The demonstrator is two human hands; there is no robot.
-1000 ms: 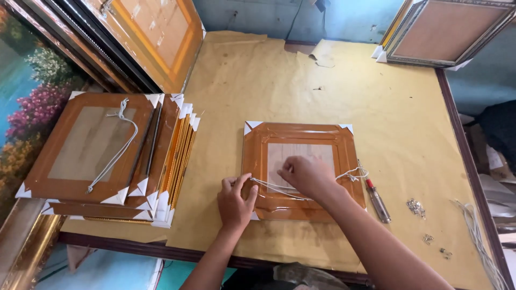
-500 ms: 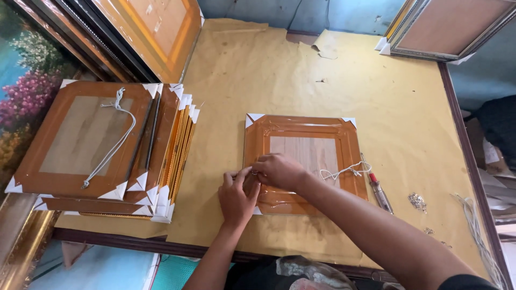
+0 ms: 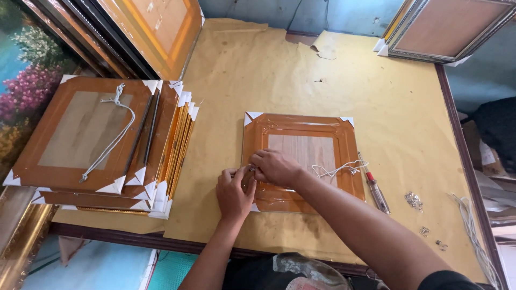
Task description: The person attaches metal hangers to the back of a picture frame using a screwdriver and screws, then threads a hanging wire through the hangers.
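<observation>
Brown frame [image 3: 301, 161], left edge under both hands' pinching fingers [image 3: 252, 171] (string [image 3: 336, 169]), bare tabletop [image 3: 279, 80] beyond.

The tabletop [image 3: 301, 70] is covered with yellowish paper, creased and torn near the far edge, with a dark wooden rim along the front and right. A frame [image 3: 301, 161] lies back-up in the middle, white protectors on its corners. To its left sits a stack of frames [image 3: 107, 145], a white cord on the top one. Just right of the middle frame lies a screwdriver [image 3: 374, 188], then small metal hooks [image 3: 414, 200], and a cord bundle [image 3: 473, 225] near the right edge.
</observation>
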